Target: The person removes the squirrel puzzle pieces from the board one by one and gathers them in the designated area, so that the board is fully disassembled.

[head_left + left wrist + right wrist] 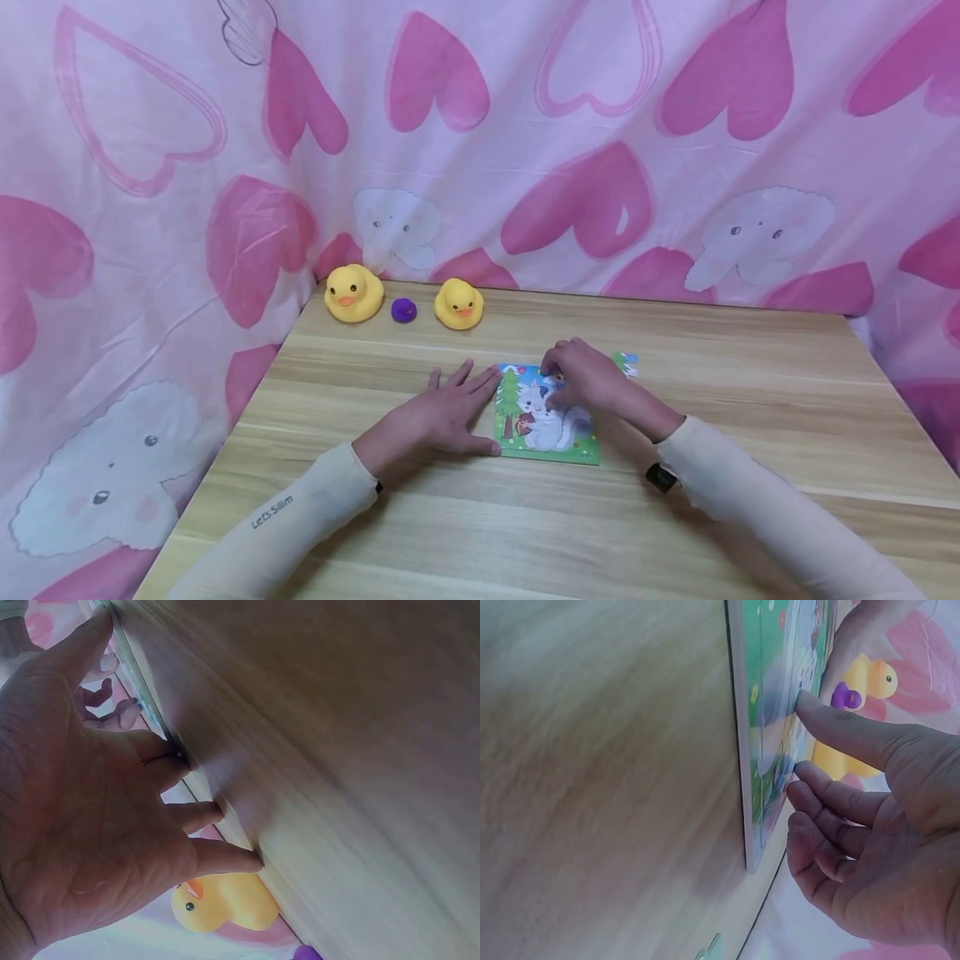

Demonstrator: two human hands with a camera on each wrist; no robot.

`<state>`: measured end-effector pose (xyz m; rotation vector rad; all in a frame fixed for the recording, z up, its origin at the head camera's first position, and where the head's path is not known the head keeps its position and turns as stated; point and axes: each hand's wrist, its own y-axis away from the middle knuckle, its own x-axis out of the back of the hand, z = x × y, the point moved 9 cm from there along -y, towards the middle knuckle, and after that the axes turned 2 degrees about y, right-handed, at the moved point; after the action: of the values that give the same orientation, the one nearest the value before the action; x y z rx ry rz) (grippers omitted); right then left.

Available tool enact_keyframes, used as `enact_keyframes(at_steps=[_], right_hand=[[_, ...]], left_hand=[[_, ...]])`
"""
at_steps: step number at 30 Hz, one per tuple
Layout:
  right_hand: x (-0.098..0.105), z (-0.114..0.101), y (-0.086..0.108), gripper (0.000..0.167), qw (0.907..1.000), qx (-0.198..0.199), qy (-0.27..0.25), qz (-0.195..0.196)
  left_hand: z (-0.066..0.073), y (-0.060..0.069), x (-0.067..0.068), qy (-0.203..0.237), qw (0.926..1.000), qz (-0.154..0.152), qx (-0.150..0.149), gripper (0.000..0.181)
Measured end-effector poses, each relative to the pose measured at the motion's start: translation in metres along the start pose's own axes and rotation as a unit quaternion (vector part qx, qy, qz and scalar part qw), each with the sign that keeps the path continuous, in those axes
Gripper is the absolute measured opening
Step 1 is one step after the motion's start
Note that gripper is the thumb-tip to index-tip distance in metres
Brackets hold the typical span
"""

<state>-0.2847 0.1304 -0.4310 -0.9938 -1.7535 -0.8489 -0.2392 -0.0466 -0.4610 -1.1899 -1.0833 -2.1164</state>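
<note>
Head view: the left hand point(452, 415), fingers straight, touches the puzzle point(551, 435); the right hand point(588, 377) seems to fit it together, any pinch unclear. Next likely needs pressing flat.

I make out dark lettering point(272, 512), roughly “Lets Silim”, on the pale left sleeve point(321, 493), lower left of the head view.

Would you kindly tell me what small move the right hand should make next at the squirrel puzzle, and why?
Perhaps the right hand should press gently down on the squirrel puzzle: it is touching the picture's upper part, and the left hand rests against the left edge, which could steady it. The loose piece lies apart on the table, so it can probably wait.
</note>
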Motion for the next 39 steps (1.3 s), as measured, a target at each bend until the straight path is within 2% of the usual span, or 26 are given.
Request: enact_keyframes(at_steps=[10, 17, 21, 28, 39], right_hand=[[-0.002, 0.004, 0.001, 0.048, 0.9995, 0.000, -0.031, -0.001], [-0.002, 0.009, 0.001, 0.046, 0.9967, 0.035, -0.073, 0.001], [-0.004, 0.012, -0.003, 0.043, 0.9951, 0.047, -0.083, -0.025], [-0.009, 0.015, -0.013, 0.044, 0.9921, 0.042, -0.088, -0.079], [-0.011, 0.015, -0.018, 0.041, 0.9901, 0.060, -0.069, -0.106]], left_hand=[[0.002, -0.002, -0.002, 0.004, 1.0000, -0.008, 0.003, 0.112], [0.001, -0.002, -0.001, 0.003, 1.0000, -0.002, 0.004, 0.112], [-0.001, -0.001, -0.001, 0.001, 1.0000, 0.000, 0.008, 0.112], [-0.002, 0.000, 0.000, 0.004, 1.0000, 0.000, 0.007, 0.112], [-0.001, -0.002, -0.001, -0.002, 1.0000, -0.003, 0.003, 0.112]])
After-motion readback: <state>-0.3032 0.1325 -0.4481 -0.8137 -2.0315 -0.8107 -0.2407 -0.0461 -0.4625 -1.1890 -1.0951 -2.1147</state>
